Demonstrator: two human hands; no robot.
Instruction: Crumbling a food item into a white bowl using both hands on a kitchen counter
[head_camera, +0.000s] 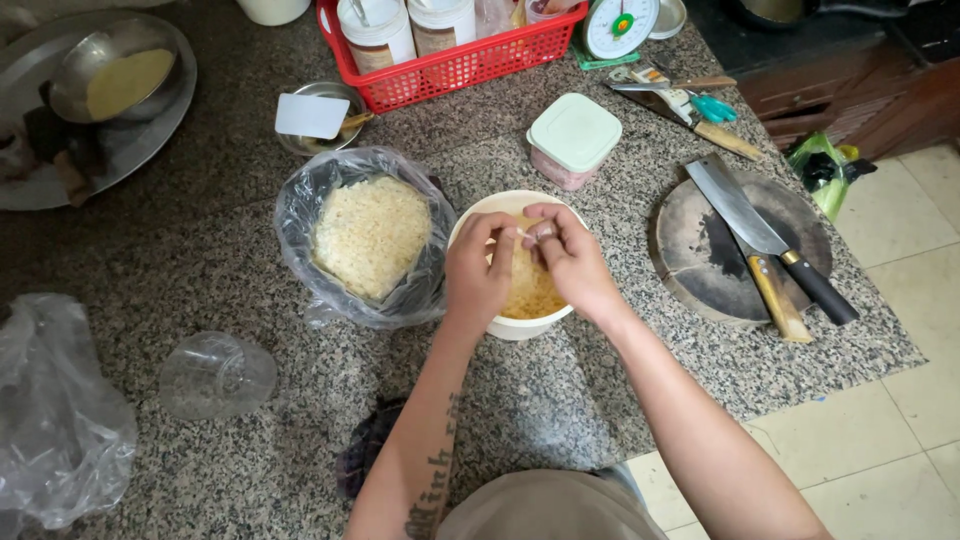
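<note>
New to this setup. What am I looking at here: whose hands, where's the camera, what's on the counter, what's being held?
There is no machine: a person works with bare hands, filmed by one camera on their head looking down.

The left hand and right hand meet over a white bowl of yellow food, pinching something small and pale between the fingertips; what it is cannot be made out.

On the granite counter: a plastic bag of pale grains, an overturned clear cup, a red basket of jars, a lidded square tub, a kitchen scale, and a round chopping board carrying a cleaver.

Bare counter before the bowl seems passable; rice bag crowds its left.
</note>
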